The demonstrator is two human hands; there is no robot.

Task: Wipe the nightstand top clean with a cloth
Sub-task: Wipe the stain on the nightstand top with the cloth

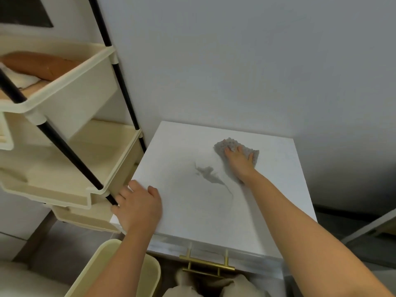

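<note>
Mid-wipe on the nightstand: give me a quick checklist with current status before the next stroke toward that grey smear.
1. Cloth under the right hand, palm flat on it: ok.
2. Cloth in contact with the nightstand top: ok.
3. Left hand bracing the near-left edge of the top: ok.
4. Grey smear removed: not ok, it lies near the centre, left of the cloth.
5. Path from cloth to smear free of objects: ok.
6. Cloth damp enough to lift the smear: cannot tell.
7. Cream shelf rack clear of the stroke: ok, it stands left of the top.
</note>
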